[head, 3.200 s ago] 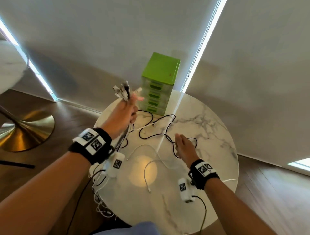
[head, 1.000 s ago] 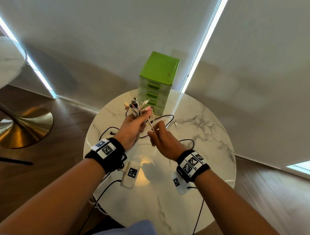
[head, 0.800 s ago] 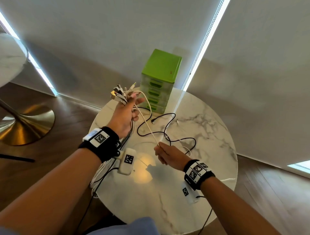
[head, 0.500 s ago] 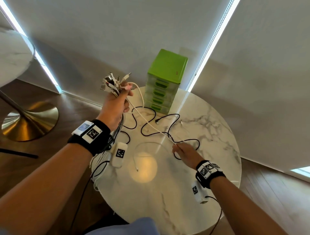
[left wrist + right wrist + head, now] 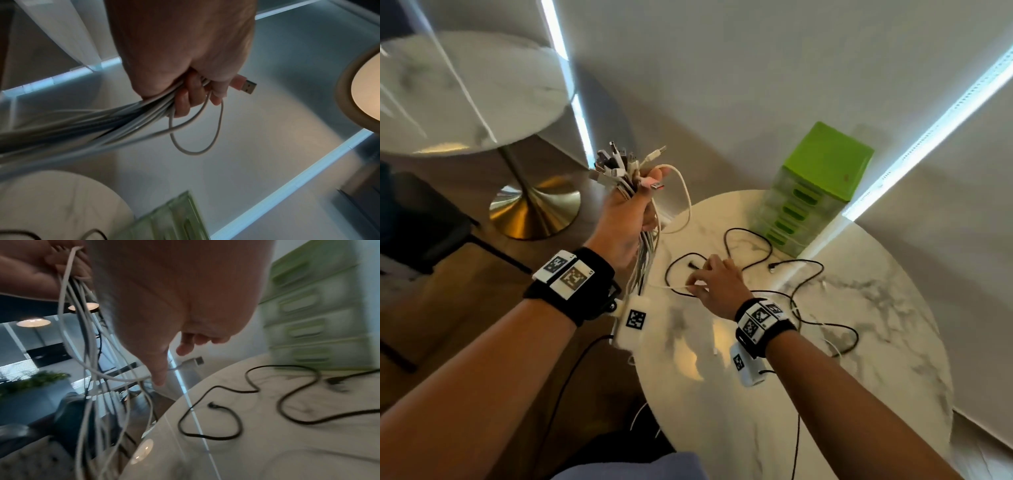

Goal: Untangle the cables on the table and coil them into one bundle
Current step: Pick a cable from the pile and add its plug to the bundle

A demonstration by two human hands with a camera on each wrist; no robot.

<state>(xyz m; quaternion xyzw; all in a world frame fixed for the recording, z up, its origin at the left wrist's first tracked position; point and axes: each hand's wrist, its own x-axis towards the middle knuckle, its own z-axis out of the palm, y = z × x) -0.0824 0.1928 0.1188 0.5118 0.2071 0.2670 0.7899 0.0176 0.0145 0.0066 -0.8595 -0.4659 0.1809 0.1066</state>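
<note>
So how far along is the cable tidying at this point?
Mostly gathered: the left hand grips a bunch of white cables, plug ends up. In hand: the right hand pinches a thin white cable over the table. Left: black cables loose on the marble, and nothing is coiled yet.

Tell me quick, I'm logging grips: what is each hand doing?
Left hand: gripping the cable bundle, raised.
Right hand: pinching a thin white cable over the table.
</note>
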